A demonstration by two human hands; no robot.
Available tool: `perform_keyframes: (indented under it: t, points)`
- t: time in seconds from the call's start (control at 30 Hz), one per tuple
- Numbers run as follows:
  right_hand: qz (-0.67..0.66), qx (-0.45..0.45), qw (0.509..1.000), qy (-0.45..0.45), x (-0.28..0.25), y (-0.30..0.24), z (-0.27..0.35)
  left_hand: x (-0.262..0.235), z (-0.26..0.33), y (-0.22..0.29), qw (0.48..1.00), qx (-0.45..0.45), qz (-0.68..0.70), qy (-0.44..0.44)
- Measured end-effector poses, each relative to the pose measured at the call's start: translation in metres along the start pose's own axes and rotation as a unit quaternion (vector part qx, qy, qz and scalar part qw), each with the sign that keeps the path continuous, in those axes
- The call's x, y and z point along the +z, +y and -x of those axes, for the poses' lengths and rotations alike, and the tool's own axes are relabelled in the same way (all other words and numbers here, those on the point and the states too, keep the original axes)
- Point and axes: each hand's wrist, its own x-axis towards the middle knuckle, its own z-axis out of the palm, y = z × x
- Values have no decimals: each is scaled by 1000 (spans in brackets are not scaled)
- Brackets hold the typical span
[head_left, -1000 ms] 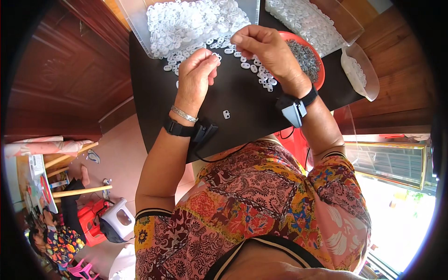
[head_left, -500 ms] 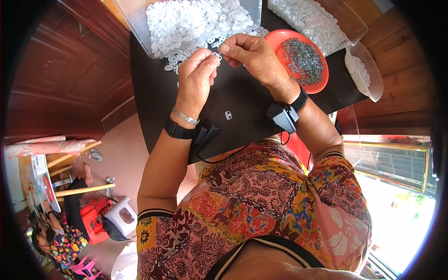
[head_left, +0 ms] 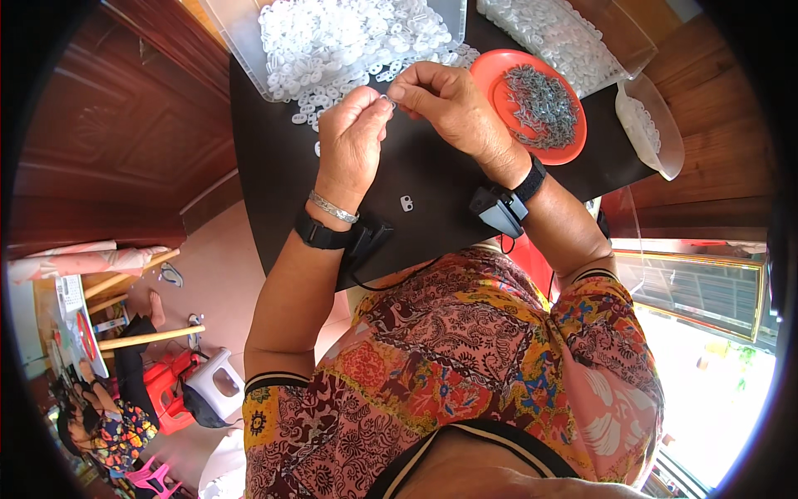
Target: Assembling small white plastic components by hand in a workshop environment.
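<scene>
My left hand [head_left: 351,137] is closed, pinching a small white plastic piece [head_left: 386,100] between thumb and forefinger above the dark table. Right beside it, the thumb and forefinger of my right hand [head_left: 449,101] are pressed together against the edge of that piece. Whatever else the right fingertips grip is too small to make out. A single white two-holed plastic piece [head_left: 406,203] lies alone on the table between my wrists. Beyond my hands, many similar pieces [head_left: 312,108] have spilled in front of a clear bin [head_left: 249,62] heaped with them.
To the right, an orange plate [head_left: 569,154] holds a pile of small metal pins [head_left: 544,108]. Behind it stands another clear bin [head_left: 632,58] of white pieces, with a translucent scoop [head_left: 665,137] nearby. Another person [head_left: 120,432] sits at the lower left, near a white stool [head_left: 218,382].
My hands stay almost in place, fingertips still together at the white piece. The right wrist has turned slightly, and the piece shows less between the fingers.
</scene>
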Motion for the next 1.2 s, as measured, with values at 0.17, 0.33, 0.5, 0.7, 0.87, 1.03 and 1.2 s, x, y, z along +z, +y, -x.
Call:
perform_keyframes:
  t: [0.17, 0.33, 0.5, 0.7, 0.87, 1.03, 1.2]
  points:
    - [26, -26, 999, 9, 4, -4, 3, 5, 2, -2, 999, 19, 20, 34]
    - [60, -4, 998, 14, 1, -5, -2, 1, -3, -2, 996, -64, 61, 2]
    - [150, -43, 987, -31, -10, -7, -15, -9, -7, -1, 994, -80, 36, -67]
    - [237, -91, 967, 5, -27, -16, -41, -26, -16, 1, 994, -34, 90, 52]
    - [379, -108, 919, 10, -35, 4, -62, -49, -29, -12, 974, -22, 159, 161]
    - [483, -74, 871, -52, -19, 28, -79, -50, -30, -17, 977, -31, 140, 157]
    - [482, -13, 874, -63, -5, 30, -93, -52, -29, -14, 976, -26, 140, 165]
